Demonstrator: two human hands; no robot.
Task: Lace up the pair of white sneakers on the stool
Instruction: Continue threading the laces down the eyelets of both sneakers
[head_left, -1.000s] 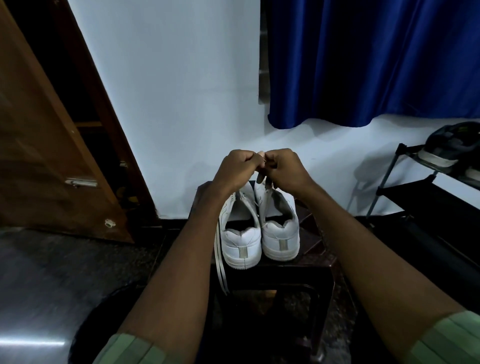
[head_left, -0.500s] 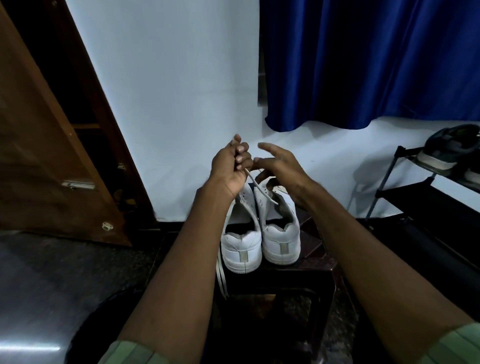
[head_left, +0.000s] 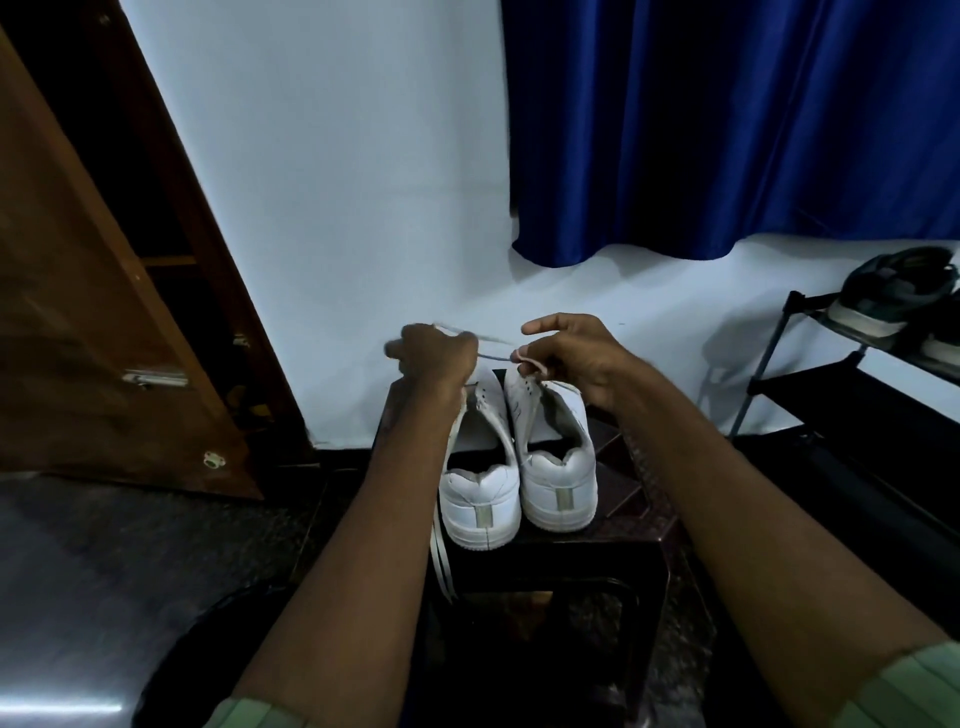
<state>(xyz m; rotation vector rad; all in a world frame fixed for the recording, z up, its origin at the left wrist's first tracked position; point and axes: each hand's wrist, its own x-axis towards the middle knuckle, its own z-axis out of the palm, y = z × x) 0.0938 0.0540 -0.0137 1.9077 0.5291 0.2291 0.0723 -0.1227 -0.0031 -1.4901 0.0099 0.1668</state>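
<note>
Two white leather low-top sneakers (head_left: 517, 467) stand heels toward me, side by side on the dark wooden stool (head_left: 631, 499). My left hand (head_left: 434, 358) and right hand (head_left: 576, 358) each pinch the thin white lace (head_left: 493, 356) stretched between them above the tongues.

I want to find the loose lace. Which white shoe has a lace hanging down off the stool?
The left shoe. Its lace dangles past the stool edge; nothing hangs from the right shoe.

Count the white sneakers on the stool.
2. The left sneaker and right sneaker stand side by side on the dark stool, heels toward the camera; toes hidden behind the hands.
</note>
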